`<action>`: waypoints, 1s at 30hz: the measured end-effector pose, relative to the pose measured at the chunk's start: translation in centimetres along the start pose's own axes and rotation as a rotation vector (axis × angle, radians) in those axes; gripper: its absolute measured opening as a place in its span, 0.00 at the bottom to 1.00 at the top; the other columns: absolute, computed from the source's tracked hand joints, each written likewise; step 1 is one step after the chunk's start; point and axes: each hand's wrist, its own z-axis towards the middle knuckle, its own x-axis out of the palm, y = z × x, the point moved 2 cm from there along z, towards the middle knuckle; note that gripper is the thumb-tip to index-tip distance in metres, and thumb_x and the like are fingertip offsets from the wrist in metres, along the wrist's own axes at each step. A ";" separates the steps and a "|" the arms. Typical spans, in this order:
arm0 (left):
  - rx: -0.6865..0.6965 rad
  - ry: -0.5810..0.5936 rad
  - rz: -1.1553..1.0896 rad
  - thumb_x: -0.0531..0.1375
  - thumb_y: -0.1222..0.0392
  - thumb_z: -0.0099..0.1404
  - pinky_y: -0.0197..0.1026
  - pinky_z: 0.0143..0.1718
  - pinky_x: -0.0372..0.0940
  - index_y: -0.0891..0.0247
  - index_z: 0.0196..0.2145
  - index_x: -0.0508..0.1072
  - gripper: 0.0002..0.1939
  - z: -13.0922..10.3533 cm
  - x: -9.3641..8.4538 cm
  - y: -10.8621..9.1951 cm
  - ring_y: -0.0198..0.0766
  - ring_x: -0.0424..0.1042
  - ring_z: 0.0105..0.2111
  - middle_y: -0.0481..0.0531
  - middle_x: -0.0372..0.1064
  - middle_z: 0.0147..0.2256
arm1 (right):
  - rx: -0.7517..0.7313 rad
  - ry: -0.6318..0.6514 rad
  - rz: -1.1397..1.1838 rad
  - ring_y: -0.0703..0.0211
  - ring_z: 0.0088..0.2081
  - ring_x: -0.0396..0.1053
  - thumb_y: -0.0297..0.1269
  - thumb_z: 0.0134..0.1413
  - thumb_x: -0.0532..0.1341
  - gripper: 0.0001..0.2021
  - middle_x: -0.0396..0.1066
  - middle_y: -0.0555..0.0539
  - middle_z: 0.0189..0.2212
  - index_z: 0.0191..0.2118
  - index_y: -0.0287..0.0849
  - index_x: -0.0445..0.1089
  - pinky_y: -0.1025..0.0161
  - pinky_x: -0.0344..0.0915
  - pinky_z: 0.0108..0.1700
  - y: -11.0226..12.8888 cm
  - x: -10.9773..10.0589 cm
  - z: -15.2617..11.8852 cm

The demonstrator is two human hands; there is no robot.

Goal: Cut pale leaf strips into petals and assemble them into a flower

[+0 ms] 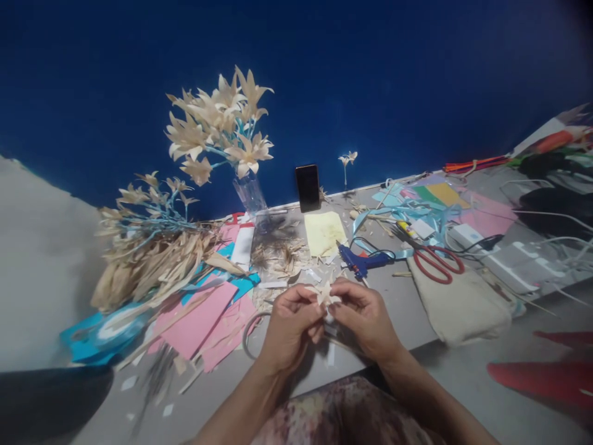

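Observation:
A small cream flower [327, 295] with pointed petals is held between my two hands, low over the front of the table. My left hand [296, 315] pinches its petals from the left, thumb against fingertips. From the other side, my right hand [364, 315] grips a petal the same way. The flower's underside is mostly hidden by my fingers. Just beyond my right hand lies a blue glue gun [364, 259], its nozzle toward a pale yellow paper [324, 233]. A ring-shaped roll [252, 337] is partly covered by my left wrist.
A clear vase [250, 193] holds large cream flowers [222, 120] at the back. Dried husks [152, 266] and pink paper sheets [199, 321] spread leftward. Red-handled scissors [438, 264] rest on a beige cloth [458, 303] at right. A phone [307, 188] leans against the blue wall.

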 end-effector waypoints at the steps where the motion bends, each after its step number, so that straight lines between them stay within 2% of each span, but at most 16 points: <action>1: 0.041 -0.017 0.028 0.74 0.57 0.48 0.30 0.15 0.56 0.64 0.26 0.71 0.16 0.0 -0.2 -0.1 0.24 0.56 0.13 0.41 0.65 0.19 | -0.044 -0.002 0.000 0.62 0.29 0.66 0.36 0.49 0.71 0.07 0.69 0.50 0.29 0.35 0.42 0.78 0.67 0.64 0.32 0.3 0.2 0.1; 5: 0.204 -0.041 0.236 0.71 0.61 0.52 0.30 0.19 0.59 0.65 0.25 0.75 0.09 -0.1 -0.5 -1.4 0.26 0.63 0.17 0.44 0.68 0.23 | -0.139 0.035 0.005 0.62 0.30 0.66 0.33 0.50 0.70 0.02 0.69 0.50 0.28 0.32 0.44 0.78 0.66 0.64 0.33 1.1 1.0 1.0; 7: 0.215 -0.010 0.281 0.71 0.63 0.52 0.31 0.19 0.61 0.65 0.23 0.75 0.08 -0.1 -0.6 -2.3 0.27 0.65 0.18 0.45 0.69 0.24 | -0.133 0.076 0.019 0.61 0.31 0.66 0.33 0.50 0.70 0.02 0.69 0.50 0.28 0.31 0.44 0.78 0.65 0.64 0.34 1.2 1.2 1.4; 12: -0.009 0.183 0.170 0.73 0.64 0.50 0.32 0.16 0.64 0.66 0.23 0.75 0.10 0.2 -1.4 -3.1 0.29 0.66 0.16 0.47 0.70 0.24 | -0.027 0.246 0.144 0.63 0.30 0.67 0.34 0.46 0.73 0.05 0.70 0.50 0.31 0.32 0.46 0.80 0.66 0.64 0.32 1.2 1.5 2.2; 16: -0.084 0.235 0.112 0.74 0.64 0.47 0.33 0.18 0.68 0.66 0.24 0.76 0.11 0.6 -2.0 -3.2 0.32 0.69 0.20 0.48 0.71 0.25 | 0.024 0.327 0.174 0.63 0.30 0.67 0.33 0.49 0.72 0.05 0.70 0.49 0.32 0.35 0.47 0.80 0.67 0.63 0.31 1.1 1.8 2.6; 20: -0.015 0.221 0.155 0.73 0.65 0.51 0.33 0.19 0.68 0.66 0.24 0.76 0.08 0.8 -2.2 -3.6 0.31 0.70 0.19 0.48 0.71 0.25 | 0.042 0.240 0.135 0.64 0.30 0.66 0.32 0.48 0.72 0.05 0.69 0.50 0.29 0.31 0.43 0.76 0.68 0.63 0.33 0.8 2.0 3.3; 23: 0.077 0.179 0.235 0.72 0.67 0.50 0.32 0.22 0.67 0.65 0.24 0.76 0.08 0.9 -2.3 -4.0 0.31 0.71 0.20 0.47 0.72 0.25 | 0.025 0.246 0.065 0.63 0.30 0.66 0.34 0.49 0.72 0.06 0.70 0.50 0.28 0.28 0.42 0.75 0.67 0.63 0.34 0.8 2.2 3.7; 30: 0.131 0.039 0.294 0.70 0.67 0.53 0.33 0.25 0.65 0.64 0.26 0.74 0.08 1.8 -3.4 -2.9 0.31 0.70 0.21 0.45 0.71 0.25 | 0.009 0.220 0.004 0.59 0.34 0.69 0.35 0.52 0.69 0.04 0.72 0.47 0.33 0.34 0.43 0.77 0.65 0.66 0.37 0.6 2.1 3.9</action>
